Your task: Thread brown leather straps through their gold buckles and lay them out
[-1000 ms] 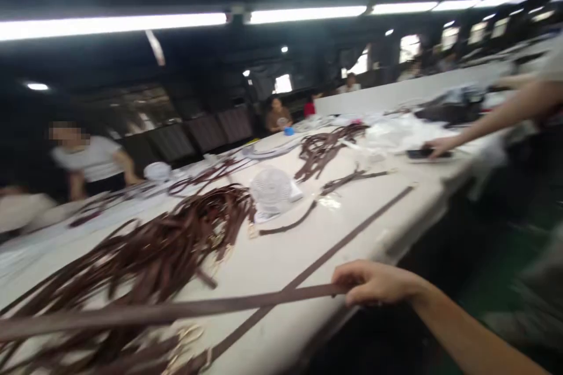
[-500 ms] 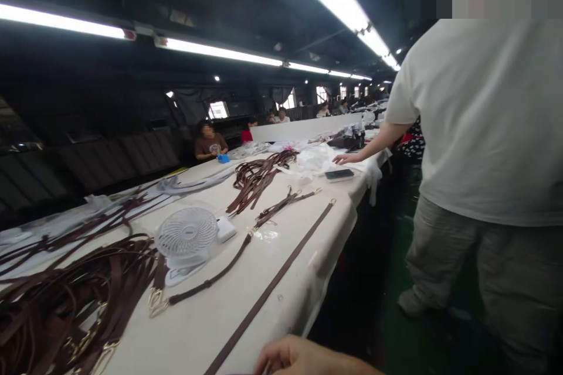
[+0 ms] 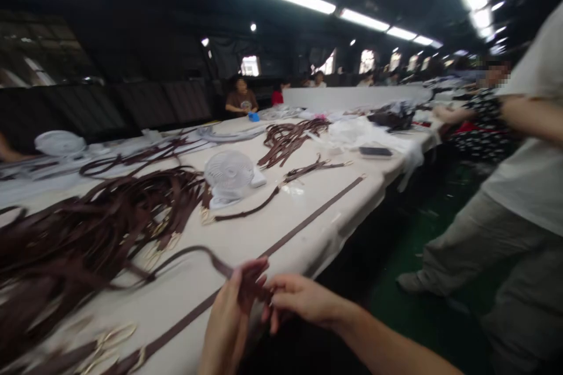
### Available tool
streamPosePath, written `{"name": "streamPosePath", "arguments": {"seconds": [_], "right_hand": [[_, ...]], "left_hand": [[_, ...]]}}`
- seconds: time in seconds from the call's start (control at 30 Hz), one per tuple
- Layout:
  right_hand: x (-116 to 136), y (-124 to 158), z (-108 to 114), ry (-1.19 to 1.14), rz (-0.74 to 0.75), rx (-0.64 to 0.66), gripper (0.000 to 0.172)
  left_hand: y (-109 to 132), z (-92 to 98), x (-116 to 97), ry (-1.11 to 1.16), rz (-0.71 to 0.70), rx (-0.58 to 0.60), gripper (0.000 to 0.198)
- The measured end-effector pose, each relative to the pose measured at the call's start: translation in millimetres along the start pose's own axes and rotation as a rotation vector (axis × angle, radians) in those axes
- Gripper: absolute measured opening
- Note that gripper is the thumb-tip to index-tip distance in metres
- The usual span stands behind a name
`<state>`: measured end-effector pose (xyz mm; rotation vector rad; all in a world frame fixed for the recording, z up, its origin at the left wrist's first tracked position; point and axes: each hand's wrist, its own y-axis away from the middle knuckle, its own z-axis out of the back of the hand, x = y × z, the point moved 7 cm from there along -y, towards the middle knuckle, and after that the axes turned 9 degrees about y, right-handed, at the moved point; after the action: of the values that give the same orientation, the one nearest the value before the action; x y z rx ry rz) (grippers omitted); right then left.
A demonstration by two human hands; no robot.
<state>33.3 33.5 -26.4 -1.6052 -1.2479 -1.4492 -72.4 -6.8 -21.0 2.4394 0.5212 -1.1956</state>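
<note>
Since the earlier view, both hands have come together over the near edge of the table, and the person in the white T-shirt (image 3: 528,123) has drawn their arm back from the tabletop. The left hand (image 3: 229,319) stands upright at about 6 o'clock in the view, and the right hand (image 3: 303,299) reaches in from 5 o'clock to meet it. A dark brown leather strap (image 3: 193,253) arcs from the hands towards 9 o'clock and drops into a pile of brown leather straps (image 3: 101,228). The right hand's fingers (image 3: 281,287) are pressed together and pinch the strap against the left hand's fingers (image 3: 248,272). Blur makes the exact hold hard to read, but neither hand looks spread.

A long flat strap (image 3: 308,220) lies across the white table (image 3: 281,234), passing just beneath the hands. Gold-coloured metal clasps (image 3: 109,337) lie at 8 o'clock. At 11 o'clock, a white desk fan (image 3: 231,176) lies on the table, with a thinner strap (image 3: 248,211) beside it. At 1 o'clock are a phone (image 3: 375,151) and clear plastic bags (image 3: 349,132). A person in a polka-dot top (image 3: 479,135) stands at 2 o'clock, beyond the white T-shirt.
</note>
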Motion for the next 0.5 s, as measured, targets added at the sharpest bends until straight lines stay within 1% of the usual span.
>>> {"name": "streamPosePath", "arguments": {"seconds": [0.07,0.17,0.27,0.4,0.5], "right_hand": [[5,2,6,0.022,0.010,-0.047,0.027],[10,-1,12,-0.003,0.021,-0.025,0.028],[11,0,12,-0.025,0.005,0.007,0.032],[10,2,10,-0.017,-0.011,0.016,0.035],[9,-3,10,0.032,-0.003,-0.004,0.029]], "left_hand": [[-3,-3.0,7,0.145,0.033,0.011,0.035],[-7,-3.1,16,0.258,0.051,0.000,0.031],[-5,-3.0,20,0.284,0.023,-0.009,0.032],[-5,-0.3,21,0.288,-0.004,-0.028,0.031],[-6,2.5,23,0.273,0.015,-0.048,0.031]]}}
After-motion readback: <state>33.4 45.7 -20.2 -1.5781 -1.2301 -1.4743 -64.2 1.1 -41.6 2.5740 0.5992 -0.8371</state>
